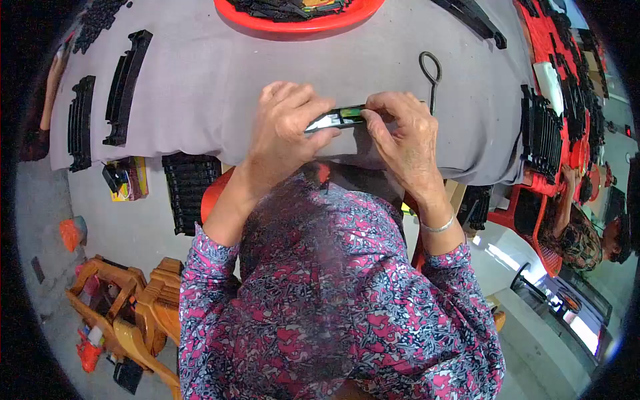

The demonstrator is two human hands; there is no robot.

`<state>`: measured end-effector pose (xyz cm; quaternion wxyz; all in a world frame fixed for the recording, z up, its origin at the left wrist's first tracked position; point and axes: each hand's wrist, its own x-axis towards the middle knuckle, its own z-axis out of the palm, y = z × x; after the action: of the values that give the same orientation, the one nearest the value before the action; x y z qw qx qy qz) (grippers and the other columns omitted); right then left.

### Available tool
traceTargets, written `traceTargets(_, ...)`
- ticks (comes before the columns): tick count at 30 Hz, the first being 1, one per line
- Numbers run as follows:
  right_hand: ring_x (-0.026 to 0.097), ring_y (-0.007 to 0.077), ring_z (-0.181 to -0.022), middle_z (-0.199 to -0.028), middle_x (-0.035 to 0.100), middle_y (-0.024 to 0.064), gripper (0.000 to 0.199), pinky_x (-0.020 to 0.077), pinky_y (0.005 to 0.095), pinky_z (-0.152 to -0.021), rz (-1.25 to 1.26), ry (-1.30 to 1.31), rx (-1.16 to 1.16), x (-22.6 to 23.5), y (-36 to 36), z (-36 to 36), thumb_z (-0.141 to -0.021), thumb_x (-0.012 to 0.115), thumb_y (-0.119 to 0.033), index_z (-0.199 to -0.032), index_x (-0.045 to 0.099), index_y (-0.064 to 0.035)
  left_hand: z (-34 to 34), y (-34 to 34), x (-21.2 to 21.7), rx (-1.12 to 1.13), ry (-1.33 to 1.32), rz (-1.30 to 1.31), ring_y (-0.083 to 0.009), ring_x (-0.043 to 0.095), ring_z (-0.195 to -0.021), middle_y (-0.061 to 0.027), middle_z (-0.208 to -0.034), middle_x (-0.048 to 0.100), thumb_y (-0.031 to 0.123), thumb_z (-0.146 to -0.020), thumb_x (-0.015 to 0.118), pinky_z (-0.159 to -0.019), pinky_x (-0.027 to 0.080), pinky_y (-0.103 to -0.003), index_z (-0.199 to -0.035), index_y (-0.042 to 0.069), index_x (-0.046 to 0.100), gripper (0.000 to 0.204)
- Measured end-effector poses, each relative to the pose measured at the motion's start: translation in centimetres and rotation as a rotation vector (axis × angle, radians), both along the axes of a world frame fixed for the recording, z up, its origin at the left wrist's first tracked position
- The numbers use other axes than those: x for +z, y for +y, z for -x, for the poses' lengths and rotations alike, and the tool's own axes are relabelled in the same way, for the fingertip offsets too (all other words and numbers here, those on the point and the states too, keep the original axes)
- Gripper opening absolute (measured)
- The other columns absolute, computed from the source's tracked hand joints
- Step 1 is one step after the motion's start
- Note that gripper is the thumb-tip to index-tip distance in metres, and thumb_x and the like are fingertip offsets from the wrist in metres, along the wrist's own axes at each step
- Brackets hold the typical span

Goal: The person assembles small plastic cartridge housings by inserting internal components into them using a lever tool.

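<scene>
Between my two hands, over the near edge of the cloth-covered table, is a short narrow black piece (337,119) with pale and green inserts along it. My left hand (289,120) pinches its left end between thumb and fingers. On its right end, my right hand (403,127) has its thumb and forefinger closed. The fingers hide both ends, so I cannot tell the full shape. Just beyond my right hand lies a dark metal rod with a looped end (431,70).
A red basin (300,27) of black strips and small coloured pieces stands at the far middle. Long black slotted parts (127,87) lie at the left. More black strips (541,130) are stacked at the right. Another person (580,227) sits at the far right, by a red chair (527,223).
</scene>
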<state>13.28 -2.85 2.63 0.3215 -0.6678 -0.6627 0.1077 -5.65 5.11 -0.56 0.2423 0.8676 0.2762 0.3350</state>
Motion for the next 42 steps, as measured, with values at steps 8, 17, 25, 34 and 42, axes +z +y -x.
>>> traceTargets(8, 0.061, 0.0292, -0.079, -0.084, 0.068, 0.0088, 0.006, 0.0429, 0.0410, -0.072, 0.031, 0.036, -0.071, -0.1, -0.2, 0.6, -0.082, 0.069, -0.009, -0.087, 0.068, -0.0060, -1.0, 1.5, 1.8, -0.169, 0.095, 0.223, -0.0297, 0.057, -0.082, -0.0111, -0.079, 0.056, 0.021, -0.080, 0.070, -0.078, 0.042, -0.040, -0.095, 0.002, 0.069, 0.024)
traceTargets(17, 0.061, 0.0300, -0.077, -0.077, 0.066, 0.0098, 0.006, 0.0437, 0.0422, -0.072, 0.014, 0.021, -0.082, 0.1, 0.0, 0.8, -0.081, 0.070, -0.010, -0.085, 0.068, -0.0060, -1.9, 2.3, 1.9, -0.218, 0.242, 0.178, -0.0327, 0.058, -0.078, -0.0135, -0.081, 0.056, 0.016, -0.084, 0.067, -0.068, 0.045, -0.044, -0.095, 0.002, 0.070, 0.019)
traceTargets(25, 0.060, 0.0299, -0.071, -0.074, 0.064, 0.0111, 0.010, 0.0485, 0.0410, -0.064, -0.057, 0.160, -0.112, -0.2, -0.6, -0.3, -0.079, 0.071, -0.005, -0.089, 0.069, -0.0045, -2.1, 1.9, 1.6, -0.191, 0.159, 0.168, -0.0331, 0.058, -0.075, -0.0144, -0.077, 0.053, 0.014, -0.083, 0.068, -0.066, 0.045, -0.044, -0.091, 0.001, 0.070, 0.016)
traceTargets(34, 0.054, 0.0276, -0.094, -0.101, 0.063, 0.0040, 0.027, 0.0423, 0.0399, -0.078, -0.021, -0.192, 0.190, 0.5, -1.2, -0.2, -0.074, 0.072, -0.008, -0.100, 0.067, -0.0110, -2.4, 2.1, 1.5, -0.159, 0.180, 0.193, -0.0350, 0.059, -0.076, -0.0154, -0.078, 0.055, 0.012, -0.081, 0.067, -0.065, 0.045, -0.045, -0.091, 0.001, 0.070, 0.015)
traceTargets(42, 0.054, 0.0266, -0.092, -0.101, 0.063, 0.0025, 0.028, 0.0417, 0.0394, -0.078, -0.022, -0.180, 0.127, -0.7, -1.6, 0.3, -0.074, 0.072, -0.009, -0.102, 0.067, -0.0117, -1.7, 2.2, 1.5, -0.149, 0.205, 0.221, -0.0343, 0.060, -0.077, -0.0157, -0.081, 0.057, 0.014, -0.082, 0.067, -0.067, 0.046, -0.043, -0.097, 0.000, 0.069, 0.020)
